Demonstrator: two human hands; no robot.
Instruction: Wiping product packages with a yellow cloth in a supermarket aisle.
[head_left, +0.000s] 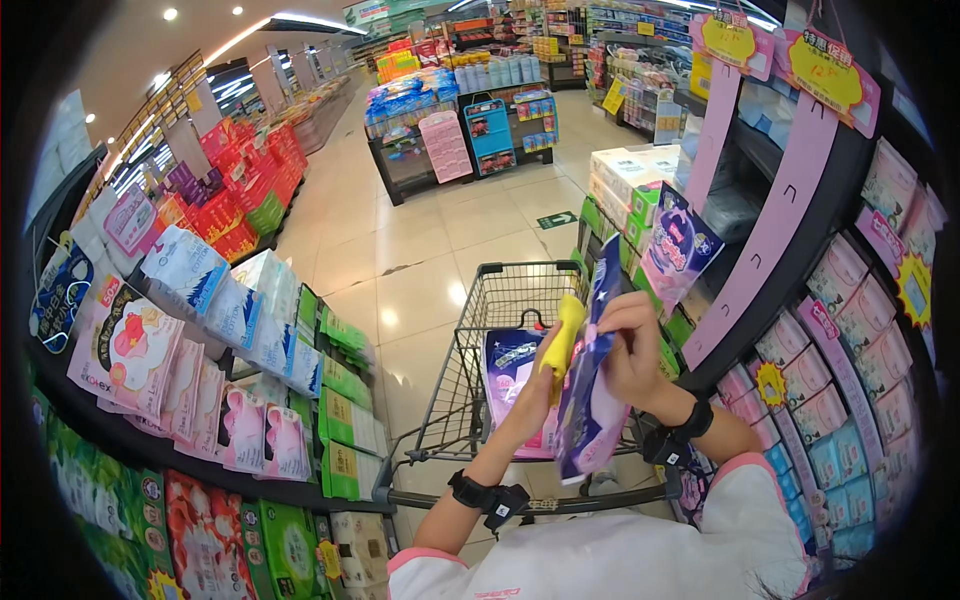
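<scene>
My left hand (534, 394) is closed around a folded yellow cloth (564, 345). The cloth is next to the left face of a dark purple and pink soft package (589, 409), which stands nearly edge-on to me. With bent fingers, my right hand (634, 349) grips that package along its right side. Both hands are above a black wire shopping cart (469, 345), on the far side of its handlebar (585, 501). Inside the basket lies another purple and pink package (514, 367), partly hidden behind my left forearm.
Pink packs (142, 352) and white-and-blue cotton packs (217, 292) fill the left shelf. The right shelf holds rows of pink packs (817, 367); a purple package (679, 244) stands beside its edge. Ahead are tiled floor (420, 247) and a display stand (457, 127).
</scene>
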